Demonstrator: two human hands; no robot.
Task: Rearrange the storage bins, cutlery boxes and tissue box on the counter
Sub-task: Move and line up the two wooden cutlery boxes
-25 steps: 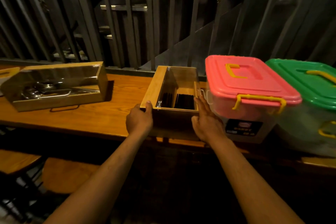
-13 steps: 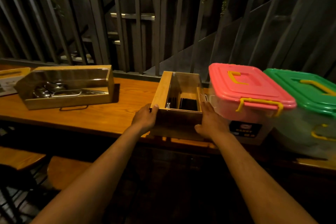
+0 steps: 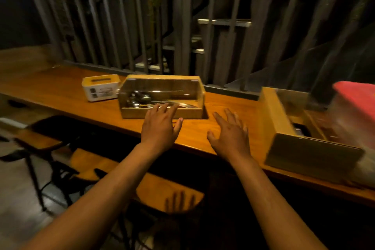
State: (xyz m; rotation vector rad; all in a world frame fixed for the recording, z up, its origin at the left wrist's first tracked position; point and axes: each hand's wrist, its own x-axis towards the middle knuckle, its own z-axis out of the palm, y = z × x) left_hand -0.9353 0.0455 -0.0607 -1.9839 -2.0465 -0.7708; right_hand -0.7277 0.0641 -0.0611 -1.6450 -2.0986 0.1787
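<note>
You're reaching out with both hands flat and empty, fingers spread wide, nothing gripped. Your left hand is hovering right at the front wall of the cutlery box, fingertips overlapping its near edge, though it's hard to tell if you're actually touching it. Your right hand is floating over bare wood just to the right of that box, closer to the tabletop's front edge.

That cutlery box is sitting lengthwise around the middle of the tabletop, clear panel tilted back, with spoons lying inside toward its left end. The tissue box is sitting just beside its left end, a bit nearer the back edge, white sides with a yellowish top.

Over on the right, the second box is sitting end-on to you, its dark front panel hanging right at the front edge of the tabletop. It's blurry, so all you're getting inside is something dark. The pink bin is pressing up right beside it at the far right, mostly cut off and smeared too.

Stools are sitting under the tabletop, and your hand's shadow is falling on the nearest one. Grey slats are running along behind the back edge.
</note>
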